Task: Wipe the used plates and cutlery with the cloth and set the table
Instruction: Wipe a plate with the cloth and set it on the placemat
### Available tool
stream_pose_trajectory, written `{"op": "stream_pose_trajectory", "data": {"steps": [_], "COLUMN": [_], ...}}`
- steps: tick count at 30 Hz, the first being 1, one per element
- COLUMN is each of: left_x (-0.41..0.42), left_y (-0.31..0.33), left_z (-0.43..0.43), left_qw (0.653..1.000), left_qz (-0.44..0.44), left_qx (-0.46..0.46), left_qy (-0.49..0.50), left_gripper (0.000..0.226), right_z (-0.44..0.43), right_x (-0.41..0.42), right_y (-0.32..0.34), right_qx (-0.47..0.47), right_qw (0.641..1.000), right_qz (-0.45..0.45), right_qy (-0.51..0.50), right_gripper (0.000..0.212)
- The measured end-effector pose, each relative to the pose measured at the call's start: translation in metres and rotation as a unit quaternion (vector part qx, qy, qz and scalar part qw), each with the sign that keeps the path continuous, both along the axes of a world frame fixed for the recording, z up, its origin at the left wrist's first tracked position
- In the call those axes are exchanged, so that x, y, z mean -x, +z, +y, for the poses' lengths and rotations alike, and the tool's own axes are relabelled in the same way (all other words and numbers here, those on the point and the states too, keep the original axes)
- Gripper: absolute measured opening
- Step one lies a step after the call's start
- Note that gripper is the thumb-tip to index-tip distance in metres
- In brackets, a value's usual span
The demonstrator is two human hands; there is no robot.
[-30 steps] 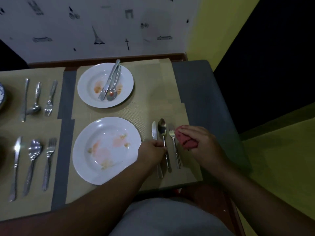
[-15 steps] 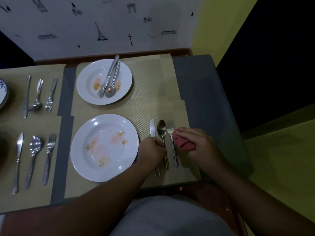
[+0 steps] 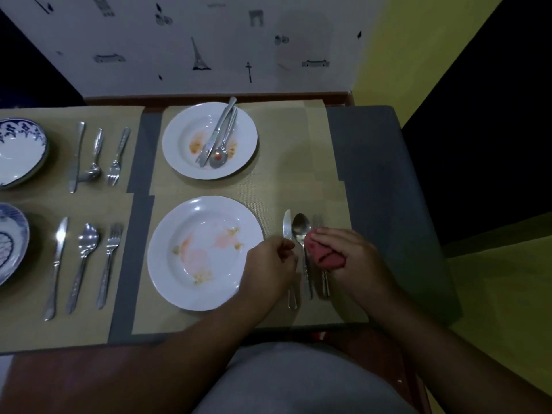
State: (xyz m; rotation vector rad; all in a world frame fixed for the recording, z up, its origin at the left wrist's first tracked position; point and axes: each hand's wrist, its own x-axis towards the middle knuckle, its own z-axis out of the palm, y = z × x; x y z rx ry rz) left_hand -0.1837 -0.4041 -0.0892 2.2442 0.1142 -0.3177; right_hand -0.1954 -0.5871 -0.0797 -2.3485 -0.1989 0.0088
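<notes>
A white plate (image 3: 179,282) with orange smears lies on the near placemat. To its right a knife (image 3: 286,225), a spoon (image 3: 301,227) and a fork (image 3: 318,219) lie side by side. My left hand (image 3: 268,264) rests over the knife's handle with its fingers curled on it, fingertips beside the spoon's handle. My right hand (image 3: 349,258) grips a bunched red cloth (image 3: 324,255) that sits on the fork's neck. A second stained white plate (image 3: 182,135) stands farther back with used cutlery (image 3: 219,135) lying in it.
On the left placemats lie two sets of knife, spoon and fork (image 3: 85,255) (image 3: 95,156), next to two blue-patterned plates (image 3: 18,150) (image 3: 9,240). A wall (image 3: 209,40) closes the far side. The grey table edge (image 3: 388,204) runs along the right.
My right hand has moved the cloth slightly left, onto the fork. My left hand stays on the knife's handle. The view has shifted a little.
</notes>
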Motion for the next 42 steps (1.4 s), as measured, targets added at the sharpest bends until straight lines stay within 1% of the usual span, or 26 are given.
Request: {"op": "stream_pose_trajectory", "data": {"steps": [3, 6, 9, 11, 12, 13, 15, 17, 18, 19, 21, 22, 24, 25, 27, 29, 30, 34, 37, 39, 41, 42], "left_x": [0.003, 0.007, 0.01, 0.008, 0.005, 0.002, -0.005, -0.01, -0.012, -0.013, -0.017, -0.018, -0.016, -0.015, -0.012, -0.011, -0.009, -0.005, -0.005, -0.008, -0.015, -0.018], "left_y": [0.013, 0.018, 0.01, 0.006, 0.002, 0.002, 0.004, 0.002, 0.001, 0.002, 0.001, -0.001, 0.0, 0.0, 0.001, 0.003, 0.003, 0.01, 0.016, 0.019, 0.022, 0.024], "left_z": [0.04, 0.092, 0.146, 0.176, 0.189, 0.197, 0.205, 0.212, 0.215, 0.219, 0.227, 0.23, 0.235, 0.237, 0.238, 0.237, 0.235, 0.23, 0.231, 0.233, 0.237, 0.239], "left_qw": [0.999, 0.994, 0.986, 0.98, 0.978, 0.977, 0.962, 0.929, 0.917, 0.913, 0.909, 0.909, 0.911, 0.91, 0.908, 0.919, 0.926, 0.936, 0.942, 0.94, 0.94, 0.938], "left_qz": [-0.046, -0.078, -0.074, -0.064, -0.053, -0.023, 0.087, 0.194, 0.23, 0.249, 0.259, 0.262, 0.261, 0.262, 0.259, 0.246, 0.239, 0.217, 0.208, 0.208, 0.203, 0.202], "left_qx": [-0.006, -0.017, -0.04, -0.052, -0.051, -0.038, 0.047, 0.15, 0.176, 0.186, 0.205, 0.215, 0.23, 0.239, 0.253, 0.243, 0.232, 0.234, 0.239, 0.242, 0.242, 0.244], "left_qy": [0.009, 0.073, 0.146, 0.181, 0.193, 0.208, 0.256, 0.278, 0.275, 0.266, 0.253, 0.242, 0.221, 0.215, 0.21, 0.19, 0.176, 0.146, 0.114, 0.12, 0.133, 0.138], "left_gripper": [0.026, 0.03, 0.034, 0.037, 0.04, 0.043, 0.045, 0.04, 0.035, 0.03, 0.026, 0.025, 0.026, 0.026, 0.025, 0.023, 0.021, 0.022, 0.024, 0.022, 0.025, 0.026], "right_z": [0.025, 0.06, 0.1, 0.126, 0.137, 0.148, 0.168, 0.185, 0.192, 0.198, 0.207, 0.21, 0.215, 0.219, 0.226, 0.23, 0.232, 0.236, 0.241, 0.25, 0.255, 0.256], "right_x": [0.0, 0.001, 0.0, -0.004, -0.006, -0.009, -0.018, -0.031, -0.039, -0.045, -0.05, -0.047, -0.038, -0.034, -0.03, -0.03, -0.029, -0.025, -0.033, -0.035, -0.033, -0.029], "right_y": [0.009, 0.01, 0.007, 0.01, 0.012, 0.016, 0.02, 0.016, 0.012, 0.008, 0.001, -0.001, -0.001, -0.001, -0.002, -0.003, -0.003, -0.002, 0.001, 0.007, 0.009, 0.011], "right_qx": [-0.016, -0.03, -0.037, -0.052, -0.055, -0.054, -0.045, -0.036, -0.028, -0.014, 0.058, 0.097, 0.144, 0.151, 0.148, 0.158, 0.167, 0.226, 0.235, 0.227, 0.185, 0.173], "right_qw": [0.999, 0.996, 0.989, 0.983, 0.98, 0.977, 0.976, 0.978, 0.979, 0.978, 0.976, 0.974, 0.97, 0.971, 0.978, 0.979, 0.978, 0.964, 0.962, 0.965, 0.974, 0.975], "right_qz": [0.017, 0.014, -0.005, -0.013, -0.016, -0.019, -0.024, -0.034, -0.021, 0.002, 0.036, 0.05, 0.075, 0.078, 0.081, 0.083, 0.092, 0.107, 0.117, 0.088, 0.04, 0.029], "right_qy": [0.026, 0.077, 0.142, 0.173, 0.189, 0.205, 0.211, 0.204, 0.203, 0.208, 0.207, 0.2, 0.183, 0.167, 0.122, 0.093, 0.087, 0.089, 0.073, 0.102, 0.124, 0.139], "right_gripper": [0.066, 0.063, 0.058, 0.058, 0.058, 0.057, 0.053, 0.047, 0.044, 0.042, 0.035, 0.034, 0.042, 0.043, 0.034, 0.026, 0.027, 0.05, 0.063, 0.059, 0.048, 0.047]}}
